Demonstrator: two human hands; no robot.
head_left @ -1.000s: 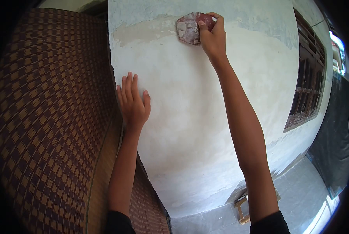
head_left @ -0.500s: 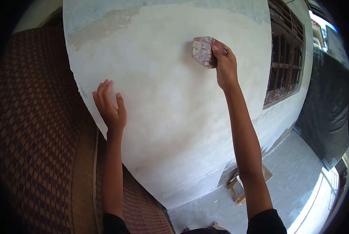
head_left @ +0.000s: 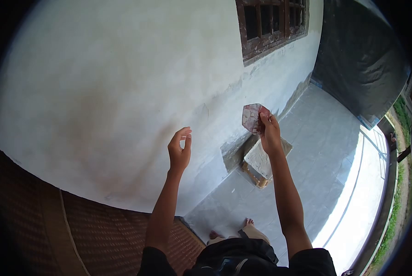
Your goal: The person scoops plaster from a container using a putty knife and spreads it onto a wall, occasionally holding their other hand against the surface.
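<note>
My right hand (head_left: 271, 132) grips a flat, reddish, many-sided putty scraper (head_left: 252, 118) smeared with whitish filler. The thumb lies across its face, and the scraper is held up in front of the lower wall. My left hand (head_left: 180, 149) is raised with nothing in it, fingers loosely bent and thumb apart. Behind both hands is the white, patchily coated wall (head_left: 123, 87). Below my right hand a tray (head_left: 258, 158) with a whitish coating rests on a small wooden stand (head_left: 255, 177), partly covered by my forearm.
A brown-framed window (head_left: 272, 34) is set in the wall. A dark sheet (head_left: 367, 60) hangs at the far right. Brown woven matting (head_left: 118, 234) lines the lower left. Grey tiled floor (head_left: 307, 133) runs along the wall, with my feet (head_left: 248, 221) on it.
The view has swung right and down, bringing the tray and my feet into sight. My right hand has lowered with the scraper from the upper wall. My left hand's fingers are more bent.
</note>
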